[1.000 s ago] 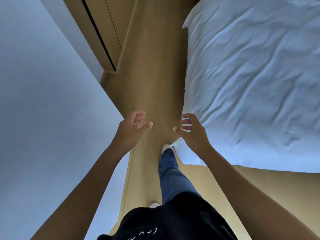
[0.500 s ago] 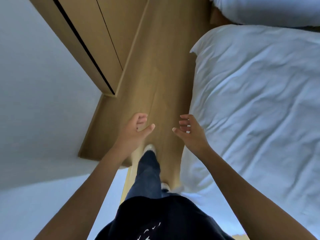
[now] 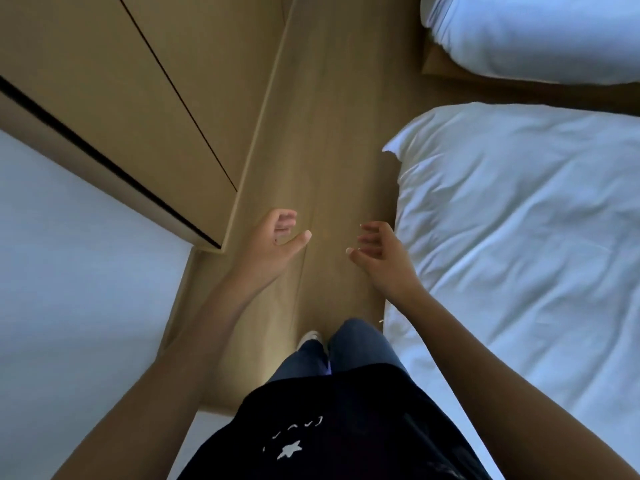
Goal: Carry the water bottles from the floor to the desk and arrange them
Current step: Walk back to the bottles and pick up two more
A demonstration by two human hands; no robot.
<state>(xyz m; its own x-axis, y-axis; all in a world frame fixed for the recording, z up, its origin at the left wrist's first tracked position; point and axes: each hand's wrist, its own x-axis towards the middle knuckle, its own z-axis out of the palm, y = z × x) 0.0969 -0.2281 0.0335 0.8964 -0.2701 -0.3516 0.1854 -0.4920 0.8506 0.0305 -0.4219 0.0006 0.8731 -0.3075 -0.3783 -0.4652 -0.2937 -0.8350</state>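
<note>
Both hands are held out in front of the body above a strip of wooden floor (image 3: 325, 140), and neither holds anything. The left hand (image 3: 273, 242) has its fingers (image 3: 285, 220) loosely curled and its thumb stretched out toward the right, with a clear gap between them. The right hand (image 3: 379, 252) mirrors it, fingers (image 3: 369, 237) bent loosely and spread apart, thumb pointing back toward the left hand. The two hands are near each other but do not touch.

No water bottle shows anywhere in the head view, so where the bottles are cannot be told, and no desk is in view either.

A bed (image 3: 526, 244) with a rumpled white cover runs along the right side, its edge just beside the right hand. A second piece of white bedding (image 3: 533, 32) lies at the upper right, apart from the first. On the left stands a wooden cabinet (image 3: 114, 84) with a dark gap between its panels, and below it a pale wall (image 3: 69, 289). The person wears blue jeans (image 3: 360, 348) and a dark top (image 3: 346, 427) with a small white star, and one light shoe (image 3: 310, 337) shows on the floor.
</note>
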